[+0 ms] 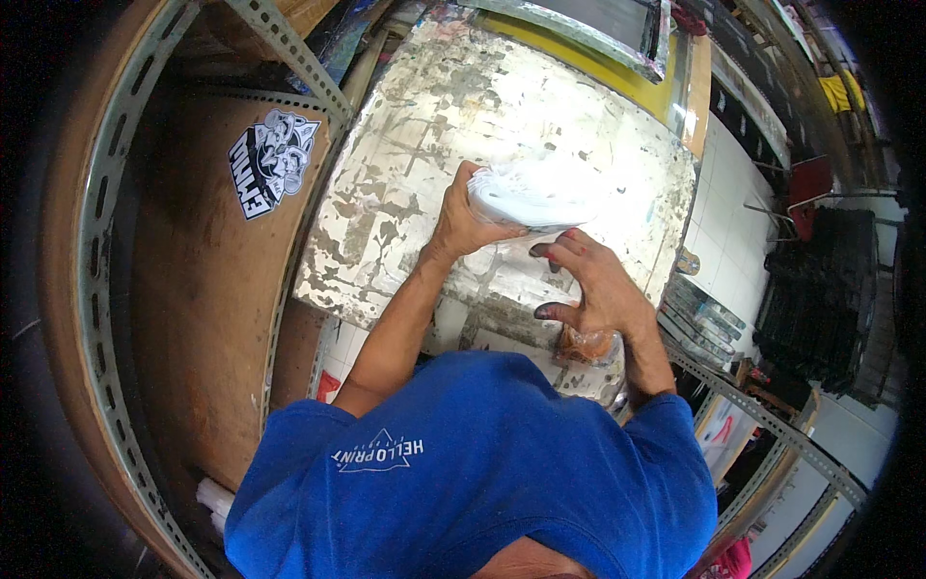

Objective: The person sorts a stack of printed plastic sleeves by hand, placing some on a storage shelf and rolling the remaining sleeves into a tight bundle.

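A thick white bundle [535, 196] of thin, layered, glossy material is held over the worktable; whether it is paper, film or cloth I cannot tell. My left hand [466, 214] grips its left end, thumb along the near side and fingers around the far side. Just below the bundle's near right edge is my right hand [595, 285], its dark-stained fingers apart and curved. Its fingertips come close to the bundle; contact is unclear. Beside my right wrist, near the table's front edge, lies a brown object [586, 344] in clear plastic.
The worktable [386, 207] has a worn, paint-spotted white top. Framed screens [617, 34] lie at its far edge. To the left stands a brown board [193, 318] with a sticker [275, 162], edged by perforated metal posts. Stacked frames [709, 318] and a red chair [808, 193] are on the right.
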Action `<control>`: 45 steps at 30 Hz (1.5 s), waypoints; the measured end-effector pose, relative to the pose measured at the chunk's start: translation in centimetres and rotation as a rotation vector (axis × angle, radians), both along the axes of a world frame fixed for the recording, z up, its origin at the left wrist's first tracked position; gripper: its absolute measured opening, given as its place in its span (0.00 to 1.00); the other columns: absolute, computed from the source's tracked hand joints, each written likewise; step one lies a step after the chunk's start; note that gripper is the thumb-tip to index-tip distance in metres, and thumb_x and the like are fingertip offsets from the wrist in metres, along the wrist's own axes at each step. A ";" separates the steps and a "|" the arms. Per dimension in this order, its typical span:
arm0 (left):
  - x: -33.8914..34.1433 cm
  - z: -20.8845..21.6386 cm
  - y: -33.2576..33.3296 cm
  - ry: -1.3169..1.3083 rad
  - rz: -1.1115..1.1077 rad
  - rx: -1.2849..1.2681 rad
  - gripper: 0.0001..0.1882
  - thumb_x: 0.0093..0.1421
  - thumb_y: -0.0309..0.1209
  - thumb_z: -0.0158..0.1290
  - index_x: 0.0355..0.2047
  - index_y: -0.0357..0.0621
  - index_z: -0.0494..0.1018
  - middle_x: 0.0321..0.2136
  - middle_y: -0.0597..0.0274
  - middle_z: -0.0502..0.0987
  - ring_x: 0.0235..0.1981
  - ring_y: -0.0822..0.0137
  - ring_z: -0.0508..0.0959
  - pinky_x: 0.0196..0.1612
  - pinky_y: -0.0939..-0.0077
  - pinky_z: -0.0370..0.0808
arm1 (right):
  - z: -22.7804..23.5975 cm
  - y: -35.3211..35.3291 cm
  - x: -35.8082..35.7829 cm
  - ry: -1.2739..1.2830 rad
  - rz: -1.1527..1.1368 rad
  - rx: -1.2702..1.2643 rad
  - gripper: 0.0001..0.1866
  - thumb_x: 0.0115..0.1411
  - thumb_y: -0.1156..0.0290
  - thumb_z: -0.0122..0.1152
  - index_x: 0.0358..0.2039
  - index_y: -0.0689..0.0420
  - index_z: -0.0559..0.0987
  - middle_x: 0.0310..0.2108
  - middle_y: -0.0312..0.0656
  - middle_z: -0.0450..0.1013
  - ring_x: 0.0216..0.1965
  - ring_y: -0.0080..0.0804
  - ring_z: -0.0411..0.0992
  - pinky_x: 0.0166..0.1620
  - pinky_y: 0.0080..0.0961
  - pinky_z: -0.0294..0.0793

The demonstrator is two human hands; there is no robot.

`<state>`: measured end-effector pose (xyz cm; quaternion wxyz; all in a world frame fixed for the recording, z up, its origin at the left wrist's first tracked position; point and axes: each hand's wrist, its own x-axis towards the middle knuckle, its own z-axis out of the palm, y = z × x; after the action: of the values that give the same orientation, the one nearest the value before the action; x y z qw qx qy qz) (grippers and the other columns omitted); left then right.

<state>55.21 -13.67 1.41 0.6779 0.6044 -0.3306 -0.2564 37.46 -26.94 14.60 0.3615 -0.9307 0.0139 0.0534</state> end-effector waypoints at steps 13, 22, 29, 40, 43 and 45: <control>-0.1 0.1 -0.2 0.034 -0.018 -0.069 0.45 0.31 0.33 0.79 0.46 0.35 0.64 0.43 0.48 0.77 0.47 0.62 0.78 0.50 0.68 0.76 | -7.5 -7.1 0.6 -0.099 -0.215 0.237 0.16 0.52 0.66 0.69 0.39 0.59 0.80 0.34 0.45 0.78 0.43 0.44 0.75 0.54 0.42 0.69; -0.5 -0.8 0.1 -0.142 0.058 -0.017 0.52 0.29 0.38 0.80 0.50 0.36 0.59 0.44 0.47 0.76 0.48 0.61 0.77 0.51 0.67 0.75 | -8.1 -8.5 0.2 -0.372 -0.404 0.162 0.27 0.41 0.79 0.63 0.47 0.62 0.73 0.43 0.48 0.71 0.47 0.41 0.71 0.56 0.33 0.66; -0.3 0.4 0.5 -0.246 -0.029 -0.025 0.65 0.26 0.39 0.80 0.61 0.35 0.52 0.54 0.43 0.69 0.58 0.56 0.70 0.58 0.62 0.70 | -9.1 -6.7 -0.6 -0.478 -0.532 0.384 0.56 0.37 0.63 0.81 0.65 0.59 0.59 0.60 0.47 0.64 0.62 0.39 0.62 0.61 0.39 0.63; 1.7 -0.5 -0.4 -0.099 -0.050 0.177 0.45 0.33 0.31 0.77 0.53 0.33 0.69 0.43 0.53 0.80 0.45 0.61 0.80 0.51 0.69 0.76 | -10.7 -3.1 5.4 -0.294 -0.478 0.463 0.49 0.35 0.62 0.82 0.56 0.63 0.66 0.52 0.48 0.72 0.55 0.41 0.70 0.59 0.36 0.67; 1.4 2.8 -0.6 0.115 -0.036 0.203 0.31 0.41 0.32 0.73 0.46 0.33 0.75 0.36 0.55 0.82 0.38 0.64 0.82 0.44 0.71 0.78 | -9.6 -4.0 6.3 -0.221 -0.506 0.592 0.41 0.46 0.55 0.76 0.55 0.63 0.68 0.49 0.47 0.74 0.51 0.36 0.72 0.55 0.32 0.70; 1.1 4.9 0.2 0.360 -0.052 0.296 0.28 0.45 0.35 0.71 0.44 0.33 0.76 0.36 0.53 0.81 0.37 0.65 0.82 0.43 0.72 0.78 | -8.4 -3.0 6.6 -0.135 -0.552 0.810 0.38 0.49 0.55 0.74 0.55 0.63 0.69 0.47 0.47 0.75 0.49 0.34 0.73 0.53 0.30 0.71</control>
<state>56.28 -13.43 6.33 0.6230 0.6333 -0.1787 -0.4229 44.08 -29.98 6.16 0.6951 -0.6783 0.2148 -0.1036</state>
